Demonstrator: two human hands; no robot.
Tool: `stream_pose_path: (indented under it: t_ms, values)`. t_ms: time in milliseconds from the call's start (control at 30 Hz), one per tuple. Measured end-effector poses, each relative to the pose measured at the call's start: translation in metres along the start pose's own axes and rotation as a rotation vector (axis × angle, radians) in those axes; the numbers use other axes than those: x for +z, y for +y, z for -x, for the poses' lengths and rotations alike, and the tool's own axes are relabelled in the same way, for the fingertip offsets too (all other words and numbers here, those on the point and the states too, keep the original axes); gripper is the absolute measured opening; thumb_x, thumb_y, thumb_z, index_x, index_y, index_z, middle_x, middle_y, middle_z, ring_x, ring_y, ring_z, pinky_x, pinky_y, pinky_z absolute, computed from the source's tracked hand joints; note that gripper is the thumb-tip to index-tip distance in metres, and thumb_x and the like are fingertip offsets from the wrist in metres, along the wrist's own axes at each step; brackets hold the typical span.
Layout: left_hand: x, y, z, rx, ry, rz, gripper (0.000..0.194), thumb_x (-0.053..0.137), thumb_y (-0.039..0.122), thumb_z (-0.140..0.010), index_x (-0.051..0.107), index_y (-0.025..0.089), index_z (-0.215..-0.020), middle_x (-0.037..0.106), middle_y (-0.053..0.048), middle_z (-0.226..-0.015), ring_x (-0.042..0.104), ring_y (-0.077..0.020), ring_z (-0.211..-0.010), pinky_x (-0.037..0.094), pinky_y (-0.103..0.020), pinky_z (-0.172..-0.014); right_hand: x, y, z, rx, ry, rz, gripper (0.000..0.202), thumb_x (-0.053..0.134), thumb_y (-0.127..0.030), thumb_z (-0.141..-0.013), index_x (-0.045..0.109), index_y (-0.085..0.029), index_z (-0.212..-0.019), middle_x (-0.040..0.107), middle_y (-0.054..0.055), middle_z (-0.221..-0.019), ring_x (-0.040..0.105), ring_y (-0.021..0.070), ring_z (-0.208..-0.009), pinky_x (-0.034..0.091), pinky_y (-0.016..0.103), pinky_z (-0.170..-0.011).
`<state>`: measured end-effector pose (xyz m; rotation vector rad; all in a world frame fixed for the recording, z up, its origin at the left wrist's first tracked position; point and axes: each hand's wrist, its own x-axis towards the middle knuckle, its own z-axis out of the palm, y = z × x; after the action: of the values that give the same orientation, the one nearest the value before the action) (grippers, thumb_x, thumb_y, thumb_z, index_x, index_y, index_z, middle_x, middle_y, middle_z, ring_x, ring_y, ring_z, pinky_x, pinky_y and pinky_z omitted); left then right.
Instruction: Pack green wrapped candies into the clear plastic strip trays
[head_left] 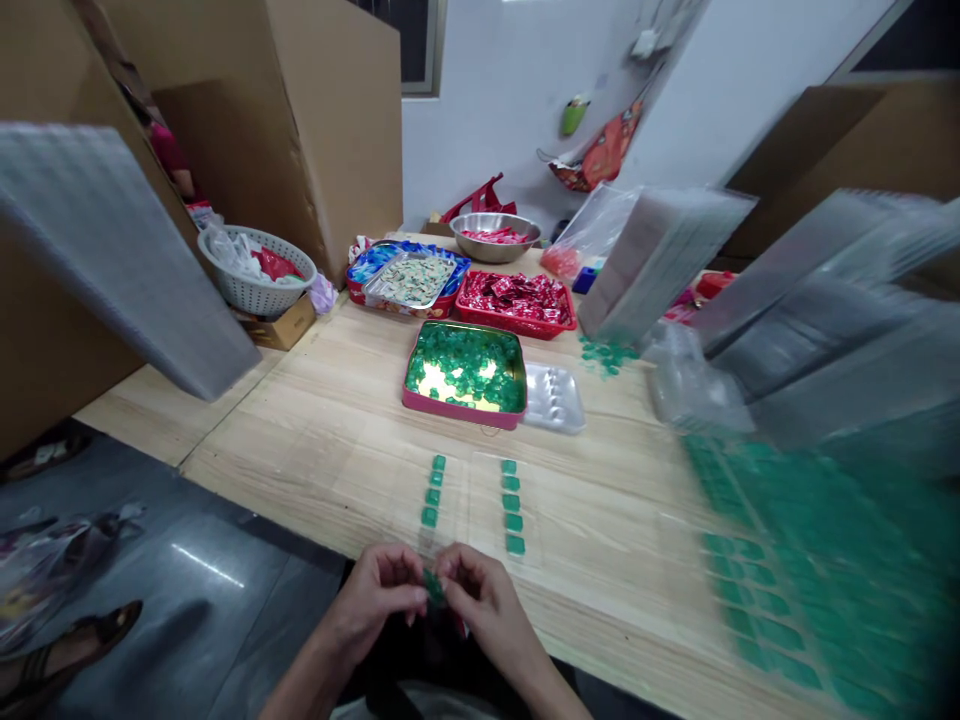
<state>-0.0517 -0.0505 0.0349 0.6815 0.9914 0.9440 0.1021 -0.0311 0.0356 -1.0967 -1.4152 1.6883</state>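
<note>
My left hand (pixel 388 590) and my right hand (pixel 476 592) meet at the table's near edge, fingers pinched together. Between their fingertips is a small dark green piece (pixel 433 588), partly covered by the fingers. Just beyond, a clear plastic sheet (pixel 469 500) lies on the wooden table, bearing two columns of small green squares. The left column (pixel 434 496) ends close to my fingertips; the right column (pixel 511 502) stands a little farther right. Farther back sits a pink-rimmed tin (pixel 465 408) holding many loose green pieces.
A white moulded tray (pixel 559 400) lies partly behind the tin. Behind are a red basket (pixel 517 322) of red packets, a metal bowl (pixel 495 222) and a grey basket (pixel 259 290). Stacked clear sheets (pixel 652 260) stand at right, near blurred sheets of green squares (pixel 825 560). Cardboard (pixel 341 130) rises at left.
</note>
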Motion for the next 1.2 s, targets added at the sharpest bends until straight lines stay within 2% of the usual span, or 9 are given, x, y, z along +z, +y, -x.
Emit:
stream_pose_path:
  t_ms: [167,367,533,667,800,900,1000,1067,1200]
  values:
    - [0.002,0.002,-0.002,0.059,0.033,0.122,0.010,0.066,0.010,-0.054,0.056,0.012,-0.054,0.058,0.001,-0.060,0.048,-0.0059,-0.049,0.029,-0.016,-0.041,0.005,-0.003,-0.006,0.076,0.006,-0.278,0.017,0.064,-0.025,-0.068,0.049,-0.016,-0.064,0.055,-0.002,-0.065,0.045,0.0070,-0.048,0.037,0.019,-0.045]
    - [0.001,0.002,-0.007,0.004,0.051,0.317,0.009,0.061,0.008,-0.050,0.055,0.013,-0.054,0.061,0.001,-0.063,0.049,-0.0053,-0.042,0.022,-0.016,-0.037,0.005,0.001,-0.010,0.227,-0.024,-0.737,0.022,0.068,-0.018,-0.060,0.047,-0.018,-0.066,0.050,-0.006,-0.059,0.033,0.0023,-0.039,0.032,0.015,-0.037]
    - [-0.001,-0.002,-0.011,-0.024,-0.013,0.417,0.009,0.061,0.010,-0.052,0.055,0.014,-0.057,0.059,0.001,-0.059,0.048,-0.0048,-0.039,0.025,-0.015,-0.036,0.002,0.002,-0.013,0.279,-0.040,-0.820,0.024,0.068,-0.019,-0.060,0.046,-0.019,-0.070,0.047,-0.007,-0.059,0.029,0.0009,-0.037,0.029,0.014,-0.034]
    - [-0.001,0.001,-0.010,-0.074,0.001,0.322,0.016,0.066,0.017,-0.057,0.057,0.014,-0.070,0.056,0.004,-0.057,0.047,-0.0040,-0.039,0.026,-0.015,-0.037,0.000,0.001,-0.014,0.242,-0.040,-0.693,0.022,0.068,-0.022,-0.063,0.047,-0.018,-0.071,0.047,-0.007,-0.058,0.033,0.0024,-0.037,0.036,0.016,-0.036]
    - [-0.003,0.004,-0.010,-0.060,0.111,0.011,0.017,0.068,0.019,-0.056,0.055,0.014,-0.067,0.052,0.005,-0.050,0.044,-0.0045,-0.037,0.021,-0.014,-0.034,-0.002,0.012,-0.013,0.203,-0.009,-0.477,0.027,0.070,-0.029,-0.064,0.046,-0.018,-0.071,0.046,-0.008,-0.053,0.036,0.0038,-0.037,0.038,0.018,-0.038]
    - [-0.005,0.000,-0.011,0.019,0.204,-0.290,0.007,0.061,0.016,-0.060,0.056,0.014,-0.065,0.051,0.005,-0.049,0.043,-0.0056,-0.039,0.026,-0.016,-0.036,-0.002,0.027,-0.015,0.161,0.017,-0.270,0.028,0.066,-0.033,-0.066,0.042,-0.019,-0.069,0.044,-0.009,-0.050,0.039,0.0053,-0.036,0.036,0.018,-0.037]
    - [-0.005,-0.002,-0.013,0.140,0.247,-0.571,0.007,0.053,0.012,-0.063,0.059,0.015,-0.063,0.057,0.001,-0.057,0.052,-0.0103,-0.053,0.038,-0.020,-0.050,-0.001,0.036,-0.020,0.094,0.070,-0.070,0.015,0.055,-0.024,-0.072,0.041,-0.020,-0.070,0.043,-0.009,-0.050,0.040,0.0067,-0.038,0.032,0.018,-0.038]
    - [-0.004,0.000,-0.017,0.208,0.270,-0.721,0.011,0.050,0.012,-0.065,0.060,0.016,-0.063,0.060,0.000,-0.060,0.055,-0.0131,-0.060,0.040,-0.022,-0.057,-0.002,0.034,-0.026,0.025,0.110,0.105,0.007,0.048,-0.018,-0.073,0.042,-0.020,-0.071,0.044,-0.008,-0.051,0.042,0.0081,-0.042,0.033,0.019,-0.042]
    - [-0.004,0.006,-0.028,0.274,0.300,-0.884,0.015,0.046,0.011,-0.067,0.060,0.016,-0.063,0.058,0.000,-0.058,0.054,-0.0136,-0.058,0.038,-0.023,-0.057,-0.005,0.024,-0.039,-0.128,0.157,0.493,0.007,0.044,-0.012,-0.072,0.045,-0.019,-0.070,0.049,-0.003,-0.057,0.048,0.0122,-0.053,0.035,0.022,-0.051]
